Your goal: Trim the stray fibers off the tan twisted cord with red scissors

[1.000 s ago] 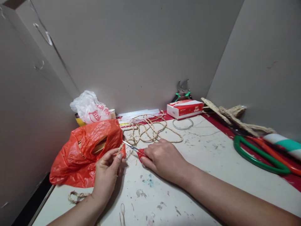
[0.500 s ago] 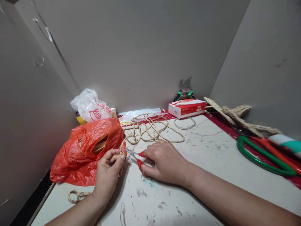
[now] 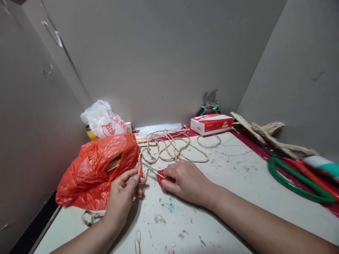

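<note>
My left hand [image 3: 123, 195] pinches a thin braided straw rope [image 3: 172, 139] between thumb and fingertips, beside the red plastic bag [image 3: 90, 176]. From there the rope runs up and lies in loose loops across the table. A pair of red-handled scissors [image 3: 160, 176] is gripped in my right hand [image 3: 186, 181], its blades nearly closed and pointing left toward the pinched rope. Dry strips show through an opening in the red bag. A short piece of braided rope [image 3: 92, 216] lies behind my left forearm, partly hidden by it.
At the back stand a white plastic bag [image 3: 103, 120], a red and white tissue pack [image 3: 212, 124] and green-handled pruning shears [image 3: 210, 103]. A coil of wire [image 3: 209, 141] lies before the pack. Dried stalks [image 3: 270, 130] and large green handles [image 3: 299, 187] line the right side.
The scissor blades have closed and drawn slightly back from the rope. My left fingers have opened out a little below it, still pinching. The view has shifted slightly.
</note>
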`<action>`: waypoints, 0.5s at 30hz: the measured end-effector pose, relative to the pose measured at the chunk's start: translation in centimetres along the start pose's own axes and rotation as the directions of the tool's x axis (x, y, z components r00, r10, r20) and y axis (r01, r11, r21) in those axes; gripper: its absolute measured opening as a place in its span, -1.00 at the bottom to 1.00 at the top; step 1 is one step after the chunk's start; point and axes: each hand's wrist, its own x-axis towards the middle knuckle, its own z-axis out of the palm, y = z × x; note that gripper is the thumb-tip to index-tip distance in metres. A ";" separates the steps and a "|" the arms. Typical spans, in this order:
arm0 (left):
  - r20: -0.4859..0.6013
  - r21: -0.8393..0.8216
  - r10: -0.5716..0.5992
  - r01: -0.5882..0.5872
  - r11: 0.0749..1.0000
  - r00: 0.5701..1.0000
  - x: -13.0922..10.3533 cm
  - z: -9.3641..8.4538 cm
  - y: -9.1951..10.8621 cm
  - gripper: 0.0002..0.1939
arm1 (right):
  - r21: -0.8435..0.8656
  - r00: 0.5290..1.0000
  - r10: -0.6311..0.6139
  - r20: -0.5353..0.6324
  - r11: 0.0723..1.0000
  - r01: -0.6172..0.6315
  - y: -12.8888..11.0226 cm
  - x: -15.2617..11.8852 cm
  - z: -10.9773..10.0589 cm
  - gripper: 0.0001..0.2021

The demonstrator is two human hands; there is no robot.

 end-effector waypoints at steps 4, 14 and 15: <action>-0.004 -0.051 0.002 -0.002 0.999 1.000 0.2 0.0 -0.1 -0.66 | 0.004 1.000 0.014 -0.023 1.000 -0.014 0.2 -0.1 -0.1 -0.76; 0.004 -0.140 0.008 -0.007 0.990 1.000 0.2 -0.1 -0.4 -0.66 | 0.027 1.000 -0.012 -0.022 1.000 0.013 -0.2 -0.3 -0.2 -0.80; 0.006 -0.137 0.008 -0.007 0.991 1.000 0.2 -0.1 -0.4 -0.67 | 0.026 1.000 -0.015 -0.018 1.000 0.015 -0.2 -0.3 -0.2 -0.80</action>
